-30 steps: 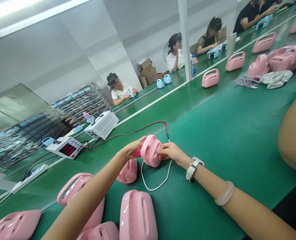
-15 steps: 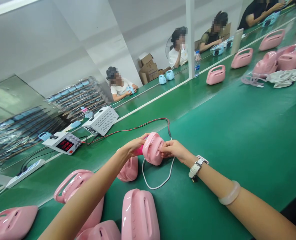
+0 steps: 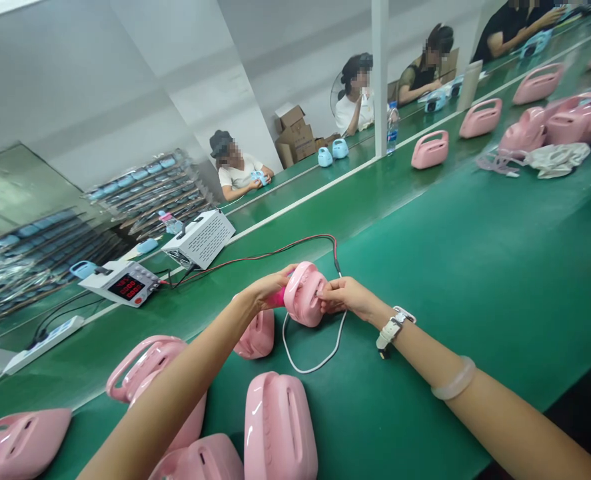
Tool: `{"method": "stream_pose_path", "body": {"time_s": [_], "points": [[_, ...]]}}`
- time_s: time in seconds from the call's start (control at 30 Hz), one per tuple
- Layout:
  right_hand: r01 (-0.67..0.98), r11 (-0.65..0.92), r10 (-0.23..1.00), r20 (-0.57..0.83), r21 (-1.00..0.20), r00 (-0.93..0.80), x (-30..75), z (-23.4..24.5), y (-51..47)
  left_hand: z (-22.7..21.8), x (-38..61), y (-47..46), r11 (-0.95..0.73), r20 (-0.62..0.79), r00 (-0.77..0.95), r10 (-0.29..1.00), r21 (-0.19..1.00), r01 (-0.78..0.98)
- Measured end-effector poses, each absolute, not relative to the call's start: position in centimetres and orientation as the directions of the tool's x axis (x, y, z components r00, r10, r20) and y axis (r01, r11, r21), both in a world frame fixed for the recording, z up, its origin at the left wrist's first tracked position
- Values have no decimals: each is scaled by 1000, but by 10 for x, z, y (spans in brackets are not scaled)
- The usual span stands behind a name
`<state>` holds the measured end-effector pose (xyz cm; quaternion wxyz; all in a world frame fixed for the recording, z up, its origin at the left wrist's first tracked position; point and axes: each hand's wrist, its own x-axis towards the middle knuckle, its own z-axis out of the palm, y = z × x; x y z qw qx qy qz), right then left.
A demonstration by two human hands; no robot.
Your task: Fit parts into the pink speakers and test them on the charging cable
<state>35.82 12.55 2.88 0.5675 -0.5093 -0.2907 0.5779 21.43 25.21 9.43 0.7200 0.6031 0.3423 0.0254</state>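
Observation:
A pink portable speaker (image 3: 302, 300) with a carry handle is held up in front of me, tilted, above the green table. My left hand (image 3: 271, 288) grips it from the left and behind, so some fingers are hidden. At the dark slot in its face, the fingertips of my right hand (image 3: 341, 297) are pinched together; whatever they hold is too small to make out. A white cable (image 3: 320, 365) passes behind my right hand, loops below the speaker and runs up behind it, its end hidden. Another pink speaker (image 3: 258, 335) stands just beyond my left forearm.
Several more pink speakers (image 3: 281, 427) stand at the near left, others (image 3: 430, 150) at the far right. A power supply (image 3: 120, 283) with a red display feeds red and black leads (image 3: 265, 257) to the cable. Several co-workers (image 3: 240, 177) sit across the table with blue devices.
The view has shifted slightly. Both hands stay on the same speaker, and my right fingertips remain at its slot. Some display digits look different.

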Motion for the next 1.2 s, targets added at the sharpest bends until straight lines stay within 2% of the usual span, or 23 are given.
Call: {"method": "stream_pose_path", "body": {"time_s": [0.2,0.3,0.47,0.6,0.7,0.8,0.9,0.97,1.07,1.13,1.2], "points": [[-270,-93,917,-188,-958,352,349,35,125,98,215,252,215,-461,716,524,885,412],[-231,-84,896,-175,-969,409,342,36,125,110,210,252,150,-436,655,617,883,445],[-231,-116,878,-209,-966,430,334,34,127,136,188,245,-87,-212,555,804,882,462],[-168,-212,917,-255,-963,307,349,35,120,143,168,237,-264,-46,557,829,846,463],[4,-315,942,-312,-949,125,376,36,104,138,157,236,-364,45,559,828,800,476],[200,-395,918,-394,-897,45,401,32,89,133,156,230,-437,78,589,804,749,498],[306,-420,903,-426,-854,49,415,27,84,137,158,215,-499,52,663,747,703,507],[322,-394,916,-395,-861,65,416,24,86,145,156,205,-535,56,682,730,668,517],[287,-296,953,-261,-911,156,410,19,93,159,145,204,-528,131,602,788,647,550],[241,-206,950,-135,-948,282,402,16,100,162,133,216,-455,157,494,855,683,572],[186,-106,909,-19,-977,417,392,13,111,155,119,231,-325,111,371,922,745,582]]}}
